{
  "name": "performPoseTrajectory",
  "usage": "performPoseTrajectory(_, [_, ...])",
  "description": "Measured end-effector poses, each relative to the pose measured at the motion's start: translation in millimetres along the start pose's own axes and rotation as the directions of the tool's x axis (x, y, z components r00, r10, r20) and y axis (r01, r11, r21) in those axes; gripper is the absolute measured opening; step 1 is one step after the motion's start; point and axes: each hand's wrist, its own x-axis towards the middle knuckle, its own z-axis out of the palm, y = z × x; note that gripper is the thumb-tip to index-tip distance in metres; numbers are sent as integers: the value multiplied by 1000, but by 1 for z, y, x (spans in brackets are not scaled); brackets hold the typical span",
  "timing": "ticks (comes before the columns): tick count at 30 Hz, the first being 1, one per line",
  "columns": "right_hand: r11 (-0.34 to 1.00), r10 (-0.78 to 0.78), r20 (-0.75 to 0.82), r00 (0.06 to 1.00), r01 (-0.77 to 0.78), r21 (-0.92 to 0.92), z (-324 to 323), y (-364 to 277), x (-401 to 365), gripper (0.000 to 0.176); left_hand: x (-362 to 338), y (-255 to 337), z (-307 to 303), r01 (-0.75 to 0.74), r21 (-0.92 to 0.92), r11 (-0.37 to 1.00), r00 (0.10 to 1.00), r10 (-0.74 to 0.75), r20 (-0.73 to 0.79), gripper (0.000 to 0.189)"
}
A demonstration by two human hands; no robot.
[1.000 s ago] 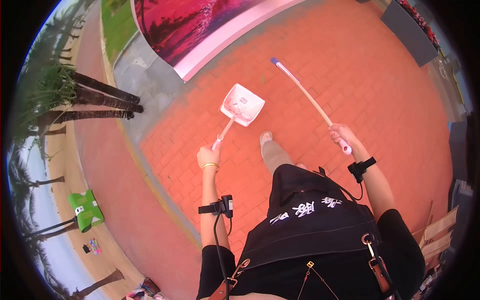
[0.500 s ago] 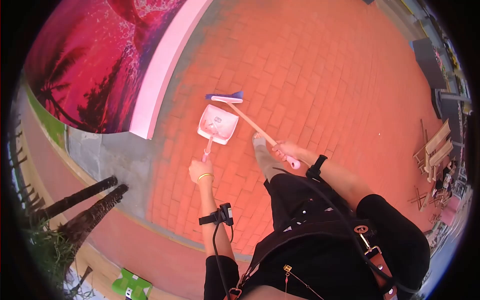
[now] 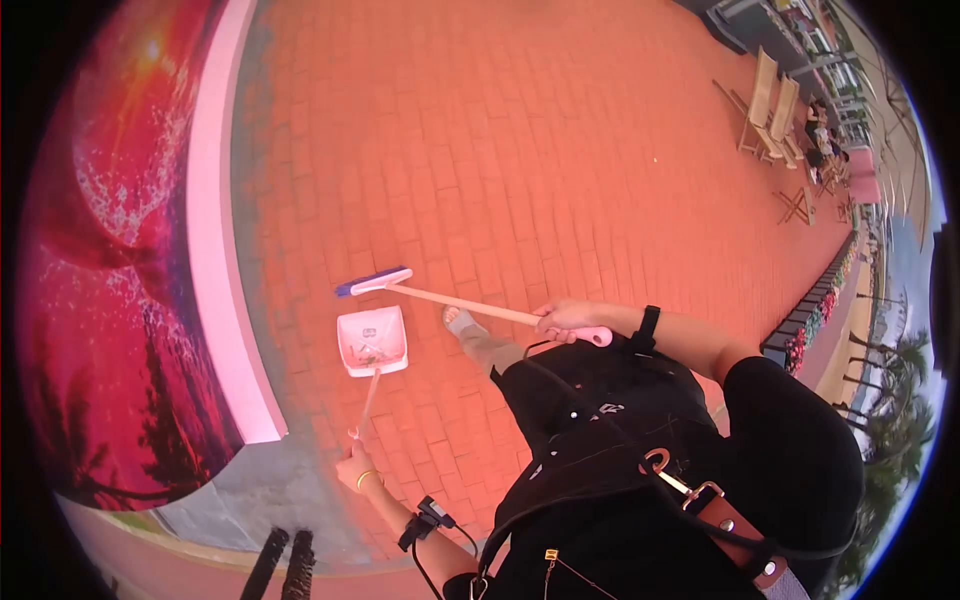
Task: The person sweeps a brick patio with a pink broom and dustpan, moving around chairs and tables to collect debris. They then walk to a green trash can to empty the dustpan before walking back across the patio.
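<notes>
My left hand [image 3: 354,468] is closed around the handle of a pink dustpan [image 3: 372,340]. Some small debris lies in the pan near its handle side. My right hand [image 3: 565,318] grips the stick of a broom [image 3: 465,303], close to the pink end grip that sticks out past my wrist. The broom's head [image 3: 380,282] is pale pink with dark blue bristles. It lies just beyond the pan's far edge, over the red brick paving [image 3: 520,180].
A pink-edged wall panel [image 3: 215,230] with a red sunset picture curves along the left. Wooden folding chairs [image 3: 770,110] stand at the upper right, with seated people beyond. My sandalled foot [image 3: 460,322] is beside the broom stick. Two dark trunks [image 3: 280,565] rise at the bottom left.
My view has turned, so the wall sits further left and the chairs higher. Broom and dustpan appear lower and further left, and the bristles now point more to the left.
</notes>
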Motion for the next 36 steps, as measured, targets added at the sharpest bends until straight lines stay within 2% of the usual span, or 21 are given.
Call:
performPoseTrajectory(2, [1000,-21,-122,992,22,13,12,-21,12,13,55,-24,8,-82,-26,996,996,81,-40,51])
performPoseTrajectory(3, [996,-50,-188,981,63,64,-13,-14,-14,13,44,-18,8,-100,-61,993,991,104,79,42])
performPoseTrajectory(5, [991,-93,-247,965,113,70,-46,1,-45,6,16,-2,11,-118,-243,963,990,132,44,37])
performPoseTrajectory(8, [937,-131,-273,953,209,279,-119,37,-117,6,-46,49,2,-148,-220,964,983,168,75,28])
performPoseTrajectory(9, [913,-95,-302,949,204,353,-105,35,-113,8,-23,54,-12,-153,-204,967,981,173,87,28])
performPoseTrajectory(11, [861,-98,-377,921,269,432,-147,61,-150,7,-69,111,-26,-213,-37,976,976,214,48,31])
performPoseTrajectory(12, [852,-93,-425,901,293,435,-176,71,-190,7,-109,142,-25,-231,-38,972,972,232,31,31])
performPoseTrajectory(14, [836,-52,-549,834,337,433,-221,92,-257,10,-171,191,-27,-407,18,913,913,407,6,33])
performPoseTrajectory(15, [770,-41,-578,815,394,501,-247,106,-282,9,-194,217,-18,-431,-8,902,902,431,-15,33])
performPoseTrajectory(16, [758,10,-570,822,365,540,-222,102,-274,9,-168,213,-44,-421,64,905,907,421,11,32])
performPoseTrajectory(17, [704,-38,-609,792,454,547,-256,119,-278,8,-179,245,-18,-456,76,887,890,455,24,31])
performPoseTrajectory(20, [618,-13,-683,730,543,569,-361,173,-340,8,-292,334,31,-564,-39,825,825,562,-51,28])
performPoseTrajectory(21, [636,5,-729,684,561,530,-396,189,-357,7,-330,365,46,-575,-121,809,816,578,-13,27])
performPoseTrajectory(22, [636,20,-762,647,580,509,-420,201,-364,7,-351,392,51,-578,-189,794,805,593,26,26])
performPoseTrajectory(23, [668,86,-746,661,517,535,-377,162,-358,7,-313,413,-5,-531,-185,827,832,551,70,25])
performPoseTrajectory(25, [714,76,-783,618,514,476,-471,199,-421,6,-417,488,28,-518,-283,807,823,561,93,24])
performPoseTrajectory(27, [783,119,-815,567,451,428,-502,209,-440,5,-466,531,43,-491,-384,782,811,572,128,24])
performPoseTrajectory(30, [810,117,-820,560,424,405,-487,187,-395,5,-424,563,30,-424,-501,754,800,572,184,25])
performPoseTrajectory(33, [750,166,-809,564,460,474,-544,183,-390,7,-464,610,72,-376,-623,686,768,606,205,25])
performPoseTrajectory(34, [764,139,-798,586,449,463,-547,169,-365,7,-448,624,80,-364,-662,655,744,632,216,25])
performPoseTrajectory(36, [580,225,-688,690,473,663,-592,165,-358,8,-477,664,104,-327,-677,660,752,615,236,23])
